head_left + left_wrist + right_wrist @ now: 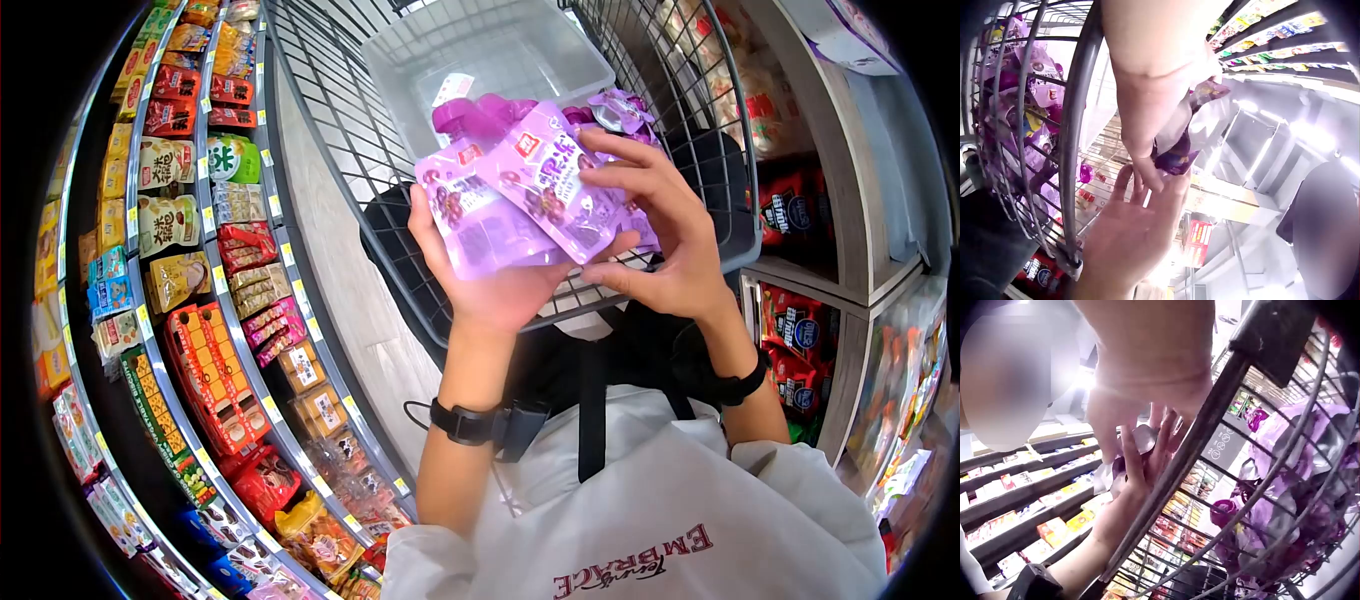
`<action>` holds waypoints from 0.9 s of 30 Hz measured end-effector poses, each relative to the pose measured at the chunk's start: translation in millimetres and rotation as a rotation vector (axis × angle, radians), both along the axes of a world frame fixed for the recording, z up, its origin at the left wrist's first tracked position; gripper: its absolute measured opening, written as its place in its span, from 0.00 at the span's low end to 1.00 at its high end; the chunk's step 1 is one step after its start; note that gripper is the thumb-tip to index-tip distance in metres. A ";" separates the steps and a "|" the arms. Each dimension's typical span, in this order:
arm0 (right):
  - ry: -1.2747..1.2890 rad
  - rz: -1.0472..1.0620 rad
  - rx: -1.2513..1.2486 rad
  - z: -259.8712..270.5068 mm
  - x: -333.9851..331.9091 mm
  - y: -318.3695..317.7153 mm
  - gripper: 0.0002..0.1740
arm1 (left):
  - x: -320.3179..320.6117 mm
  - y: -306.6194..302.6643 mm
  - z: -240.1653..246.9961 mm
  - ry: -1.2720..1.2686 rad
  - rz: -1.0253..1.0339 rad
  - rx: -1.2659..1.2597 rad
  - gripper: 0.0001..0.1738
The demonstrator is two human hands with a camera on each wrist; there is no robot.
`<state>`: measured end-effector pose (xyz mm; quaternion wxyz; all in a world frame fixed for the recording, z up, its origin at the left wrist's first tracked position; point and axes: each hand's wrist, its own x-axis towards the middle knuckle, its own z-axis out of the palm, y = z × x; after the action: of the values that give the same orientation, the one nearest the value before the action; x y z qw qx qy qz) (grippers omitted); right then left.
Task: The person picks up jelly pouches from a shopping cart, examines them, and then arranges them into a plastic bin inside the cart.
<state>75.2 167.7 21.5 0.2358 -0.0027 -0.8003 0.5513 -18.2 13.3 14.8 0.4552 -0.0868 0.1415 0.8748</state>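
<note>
Snack packets (167, 160) being displayed on aisle shelves (283, 240), left of wire shopping cart (1071, 137); further purple packs (622, 108) being carried inside. Above cart's near end, two overlapping grape-jelly pouches (490, 215) being grasped from beneath by fingers of left hand (500, 297); front pouch (550, 180) being gripped along right side by fingers of right hand (680, 230).

White short-sleeved shirt (780, 505), dark red lettering (690, 541), black wristbands (466, 425), thin looped cable (408, 411)

I saw lilac pouches (530, 220) printed with purple grapes (545, 207) in the left hand (490, 300); beyond it, a dark grey wire cart (738, 248); behind it, a white shirt (700, 475) with maroon lettering (668, 548).
</note>
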 end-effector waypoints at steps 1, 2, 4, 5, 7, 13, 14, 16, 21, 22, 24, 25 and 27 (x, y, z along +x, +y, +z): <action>-0.008 0.040 0.036 -1.0 2.9 0.6 0.33 | 0.1 -0.9 0.7 0.014 -0.020 -0.101 0.51; 0.029 0.034 0.062 -8.0 3.9 1.9 0.32 | -1.9 -1.7 -3.0 -0.030 -0.016 -0.080 0.50; 0.050 0.020 0.020 -12.7 6.9 1.4 0.30 | -0.9 0.3 -3.1 -0.014 -0.035 -0.098 0.50; 0.077 0.008 -0.020 -14.0 8.3 1.2 0.29 | -0.2 1.6 -3.1 0.006 -0.050 -0.113 0.50; 0.107 -0.011 -0.007 -13.4 9.1 1.6 0.28 | -0.8 4.4 -4.4 -0.065 -0.037 -0.049 0.49; 0.181 -0.052 0.031 -17.6 9.9 2.9 0.27 | 0.2 4.6 -7.5 -0.021 -0.062 -0.035 0.50; 0.196 -0.045 0.043 -18.3 9.9 3.4 0.27 | -0.1 4.4 -7.5 -0.021 -0.062 -0.035 0.50; 0.192 -0.051 0.037 -18.6 9.9 3.1 0.27 | -0.5 3.9 -7.8 -0.010 -0.106 0.019 0.50; 0.197 -0.057 0.035 -18.7 9.2 2.4 0.26 | -0.9 3.5 -7.9 -0.033 -0.100 0.025 0.51; 0.194 -0.058 0.038 -18.4 9.6 2.3 0.26 | -0.8 3.9 -7.8 -0.027 -0.096 -0.006 0.51; 0.189 -0.059 0.040 -18.1 10.1 2.5 0.26 | 0.0 4.3 -6.1 -0.028 -0.092 -0.014 0.51; 0.181 -0.057 0.040 -18.0 10.4 2.7 0.26 | 0.5 4.4 -5.7 -0.030 -0.089 -0.021 0.51; 0.173 -0.056 0.038 -18.2 11.2 3.0 0.26 | 0.1 5.3 -7.1 -0.012 -0.084 -0.070 0.51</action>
<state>86.4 170.7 3.3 0.3193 0.0269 -0.7870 0.5272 -18.0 18.7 7.7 0.4888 -0.1017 0.1727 0.8490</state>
